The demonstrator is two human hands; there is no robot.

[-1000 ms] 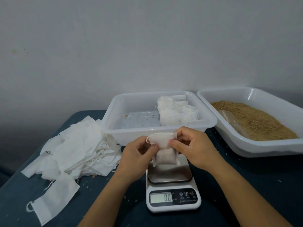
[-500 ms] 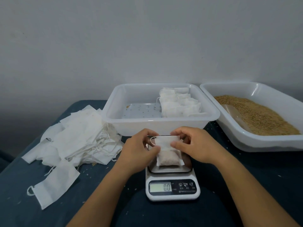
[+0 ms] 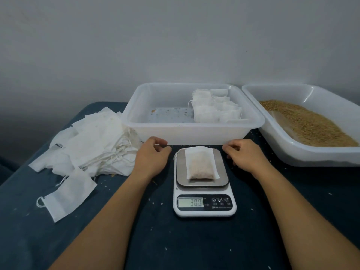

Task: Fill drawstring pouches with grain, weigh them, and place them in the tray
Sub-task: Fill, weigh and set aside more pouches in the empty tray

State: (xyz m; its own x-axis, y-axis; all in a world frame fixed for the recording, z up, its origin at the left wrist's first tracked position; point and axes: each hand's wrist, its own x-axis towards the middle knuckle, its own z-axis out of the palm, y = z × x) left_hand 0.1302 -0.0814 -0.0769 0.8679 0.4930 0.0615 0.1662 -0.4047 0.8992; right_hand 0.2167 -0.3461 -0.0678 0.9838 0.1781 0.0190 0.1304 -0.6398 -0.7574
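A filled white pouch [image 3: 200, 163] lies flat on the steel plate of a small kitchen scale [image 3: 204, 206], whose display reads 30.0. My left hand [image 3: 153, 157] rests on the dark table just left of the scale, fingers loosely curled and holding nothing. My right hand [image 3: 244, 155] rests just right of the scale in the same loose way. Neither hand touches the pouch. Behind the scale stands a white tray [image 3: 175, 133] with several filled pouches [image 3: 214, 108] stacked at its right side.
A second white tray [image 3: 292, 151] at the right holds brown grain [image 3: 309, 123] and a clear scoop. A heap of empty pouches [image 3: 91, 145] lies at the left, one loose pouch [image 3: 67, 195] nearer me. Stray grains dot the dark table.
Both hands laid the pouch down on the scale and let it go, then drew apart to either side. The display went from 0.0 to 30.0.
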